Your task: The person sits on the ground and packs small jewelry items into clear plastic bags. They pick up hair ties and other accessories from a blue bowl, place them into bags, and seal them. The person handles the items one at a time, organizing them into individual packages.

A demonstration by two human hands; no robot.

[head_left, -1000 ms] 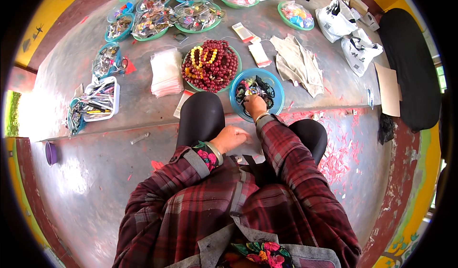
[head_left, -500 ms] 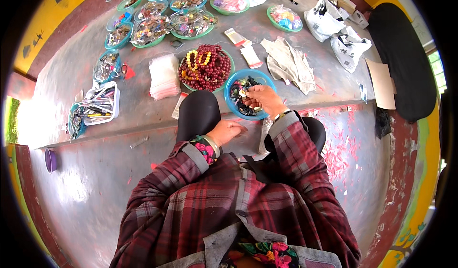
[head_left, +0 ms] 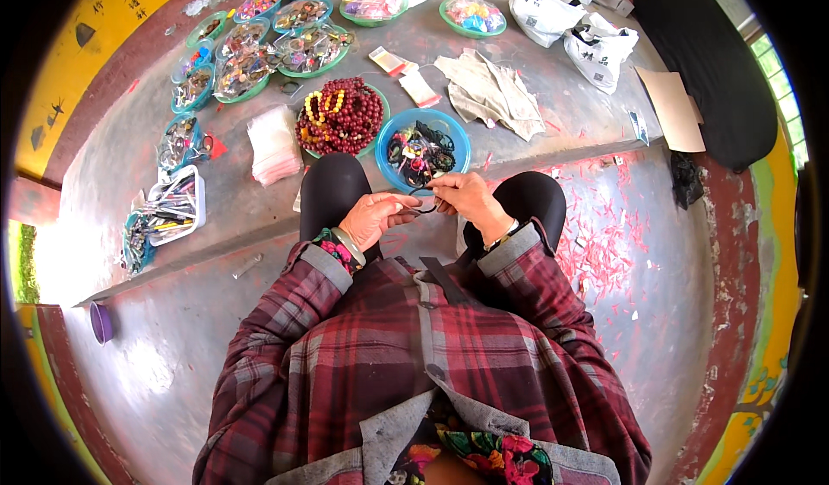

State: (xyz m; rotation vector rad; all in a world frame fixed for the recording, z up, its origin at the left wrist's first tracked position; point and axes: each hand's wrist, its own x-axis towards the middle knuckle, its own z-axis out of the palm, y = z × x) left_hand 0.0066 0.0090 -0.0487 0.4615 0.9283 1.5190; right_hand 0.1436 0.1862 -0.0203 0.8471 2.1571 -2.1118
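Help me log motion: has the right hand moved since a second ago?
Yes: judged against the blue bowl, the right hand has moved from inside it toward the person.

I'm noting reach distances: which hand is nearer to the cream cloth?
Right. The right hand is on the near side of the cream cloth, not touching it; the left hand is farther off, also on the near side but well left.

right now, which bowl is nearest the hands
The blue bowl of black bands: its near rim is just beyond the left hand and right hand. The bead bowl, to its left, sits farther away, as do all the rest.
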